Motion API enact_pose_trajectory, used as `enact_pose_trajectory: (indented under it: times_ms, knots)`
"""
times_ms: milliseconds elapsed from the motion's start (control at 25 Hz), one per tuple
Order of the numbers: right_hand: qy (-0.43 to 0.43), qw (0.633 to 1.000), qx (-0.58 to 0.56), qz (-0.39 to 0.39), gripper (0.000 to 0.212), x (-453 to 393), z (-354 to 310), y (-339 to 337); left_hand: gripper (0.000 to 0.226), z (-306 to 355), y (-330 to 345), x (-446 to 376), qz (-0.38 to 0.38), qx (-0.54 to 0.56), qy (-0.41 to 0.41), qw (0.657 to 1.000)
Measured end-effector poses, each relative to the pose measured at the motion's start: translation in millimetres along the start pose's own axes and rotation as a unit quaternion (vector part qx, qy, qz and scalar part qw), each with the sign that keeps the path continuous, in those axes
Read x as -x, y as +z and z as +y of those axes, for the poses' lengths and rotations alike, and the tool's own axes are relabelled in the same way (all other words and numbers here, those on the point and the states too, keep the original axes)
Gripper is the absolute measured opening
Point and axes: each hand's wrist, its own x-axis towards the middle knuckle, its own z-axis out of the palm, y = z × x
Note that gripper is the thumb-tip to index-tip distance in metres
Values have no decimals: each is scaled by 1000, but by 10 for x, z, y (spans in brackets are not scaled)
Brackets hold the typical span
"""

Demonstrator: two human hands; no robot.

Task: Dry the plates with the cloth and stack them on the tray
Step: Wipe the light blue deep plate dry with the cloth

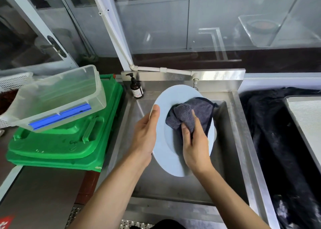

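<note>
I hold a large pale-blue plate (171,152) tilted above the steel sink (231,142). My left hand (147,133) grips its left rim, thumb on the face. My right hand (194,142) presses a bunched grey cloth (189,112) against the plate's middle and right side. A sliver of another pale plate (215,133) shows behind the right rim. At the far right lies a grey metal tray (305,117) on dark fabric.
A brown pump bottle (136,88) stands at the sink's back left corner, with a tap (195,85) behind the plate. Left of the sink a clear plastic tub (59,96) sits tilted on a green lid (57,142). Dark cloth (278,150) covers the right counter.
</note>
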Motion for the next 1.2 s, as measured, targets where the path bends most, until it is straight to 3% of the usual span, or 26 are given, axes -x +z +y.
enact_pose_trajectory:
  times_ms: [200, 360, 440, 600, 760, 840, 1000, 1200]
  knots:
    - [-62, 992, 18, -106, 33, 311, 38, 83, 33, 65, -36, -67, 31, 5, -15, 999]
    - [1, 997, 76, -12, 48, 97, 97, -57, 27, 40, -57, -75, 24, -8, -3, 1000]
    - [-3, 998, 63, -30, 44, 190, 29, -8, 25, 20, -48, -76, 33, -14, 0, 999]
    - [-74, 991, 8, -108, 41, 600, -78, 72, 22, 45, -108, -149, 63, 6, 0, 998]
    - [-209, 965, 106, -118, 56, 819, 219, -168, 27, 59, -149, -228, 73, 42, -18, 996]
    - [-164, 975, 124, -84, 54, 870, 411, -258, 25, 67, -173, -252, 72, 50, -1, 996]
    - [24, 996, 84, -7, 41, 567, 402, -331, 28, 40, -205, -254, 67, 49, -17, 996]
    - [51, 994, 79, 62, 27, 117, 266, -385, 34, -42, -176, -215, 70, 59, -45, 995]
